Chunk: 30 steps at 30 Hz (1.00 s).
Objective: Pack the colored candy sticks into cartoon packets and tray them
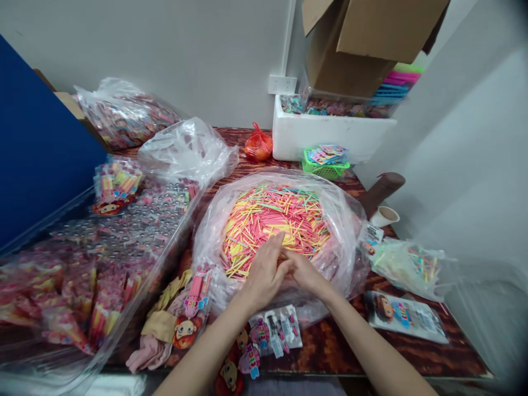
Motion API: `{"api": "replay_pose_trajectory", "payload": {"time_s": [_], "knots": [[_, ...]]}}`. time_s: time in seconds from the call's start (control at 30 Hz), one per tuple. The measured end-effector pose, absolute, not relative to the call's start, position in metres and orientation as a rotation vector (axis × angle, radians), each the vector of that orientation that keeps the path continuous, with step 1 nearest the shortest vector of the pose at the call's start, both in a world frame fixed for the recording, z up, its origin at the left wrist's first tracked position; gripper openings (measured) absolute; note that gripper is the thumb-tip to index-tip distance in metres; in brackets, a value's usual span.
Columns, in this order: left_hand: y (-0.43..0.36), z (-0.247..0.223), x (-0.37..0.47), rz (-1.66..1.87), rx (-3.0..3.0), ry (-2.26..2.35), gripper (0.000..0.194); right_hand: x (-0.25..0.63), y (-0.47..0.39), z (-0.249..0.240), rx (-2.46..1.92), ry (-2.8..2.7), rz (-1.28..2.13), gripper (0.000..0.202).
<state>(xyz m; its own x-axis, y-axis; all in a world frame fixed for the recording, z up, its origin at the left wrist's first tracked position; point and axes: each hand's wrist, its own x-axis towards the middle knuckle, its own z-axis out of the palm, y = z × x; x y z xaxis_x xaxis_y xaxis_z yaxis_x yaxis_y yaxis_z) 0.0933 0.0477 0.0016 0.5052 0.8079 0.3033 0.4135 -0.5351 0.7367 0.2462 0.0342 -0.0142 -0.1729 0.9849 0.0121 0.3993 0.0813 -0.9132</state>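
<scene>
Thin pink, yellow and green sticks (264,212) fill a large clear plastic bag (212,236) lying wide open at the middle of the table. Over the near part of this pile, my left hand (266,270) and my right hand (303,270) meet, fingers touching. The fingers of both hands are bent together, and whatever lies between them is hidden. Printed packets (284,330) lie just below the hands at the table's front. Another packet of pink sticks (197,294) rests left of the bag on folded cloth (159,327).
A clear tray (165,275) of filled packets takes up the left side. Behind stand a white foam box (330,132), a green basket (324,169) and a red bag (258,146). At right are a paper cup (385,216), a brown bottle-like object (383,190) and a flat packet (406,317).
</scene>
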Motion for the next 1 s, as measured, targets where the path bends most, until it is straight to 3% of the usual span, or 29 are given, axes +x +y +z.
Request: {"api": "replay_pose_trajectory", "payload": {"time_s": [0.07, 0.13, 0.23, 0.4, 0.5, 0.7, 1.0], "knots": [[0.025, 0.009, 0.076, 0.888, 2.174, 1.079, 0.052, 0.246, 0.019, -0.02, -1.346, -1.497, 1.089, 0.012], [-0.002, 0.009, 0.054, 0.86, 2.199, 1.165, 0.038, 0.245, 0.003, -0.029, -1.358, -1.364, 1.07, 0.012], [-0.042, -0.005, 0.021, 0.547, 2.324, 1.165, 0.024, 0.244, -0.015, -0.048, -1.411, -1.251, 1.049, 0.013], [-0.078, -0.031, -0.002, 0.33, 2.464, 1.338, 0.054, 0.243, -0.021, -0.066, -1.43, -1.133, 1.054, 0.015], [-0.072, -0.033, 0.002, 0.3, 2.41, 1.424, 0.057, 0.245, -0.018, -0.07, -1.413, -1.071, 1.075, 0.017], [-0.049, -0.018, 0.005, 0.217, 2.13, 1.365, 0.016, 0.251, -0.022, -0.073, -1.346, -0.947, 1.091, 0.015], [-0.025, -0.005, 0.017, 0.332, 1.982, 1.255, 0.006, 0.254, -0.019, -0.047, -1.21, -0.856, 1.039, 0.011]]}}
